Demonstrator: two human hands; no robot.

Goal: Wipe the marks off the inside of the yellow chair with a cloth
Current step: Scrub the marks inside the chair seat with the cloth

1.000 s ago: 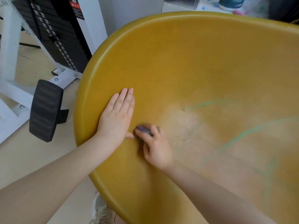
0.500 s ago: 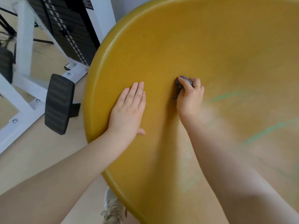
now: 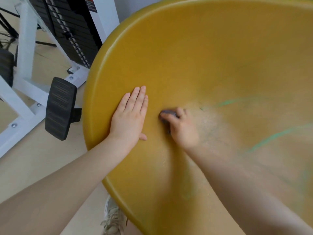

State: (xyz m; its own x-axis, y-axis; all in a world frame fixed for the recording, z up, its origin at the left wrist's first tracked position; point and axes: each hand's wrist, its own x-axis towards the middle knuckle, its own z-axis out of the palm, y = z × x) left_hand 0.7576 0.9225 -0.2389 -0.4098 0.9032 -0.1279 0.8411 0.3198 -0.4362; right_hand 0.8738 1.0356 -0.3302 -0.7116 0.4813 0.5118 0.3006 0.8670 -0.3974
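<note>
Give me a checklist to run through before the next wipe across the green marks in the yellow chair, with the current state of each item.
1. Cloth in hand: ok. The right hand grips a small dark cloth against the chair's inside.
2. Chair steadied: ok. The left hand lies flat, fingers straight, on the yellow chair near its left rim.
3. Marks left to wipe: not ok. Green streaks run to the right of the cloth, and a fainter one above.
4. Path to the marks: ok. Nothing lies between the cloth and the streaks.
5. Cloth clean enough: cannot tell. It is blurred and mostly covered by fingers.
</note>
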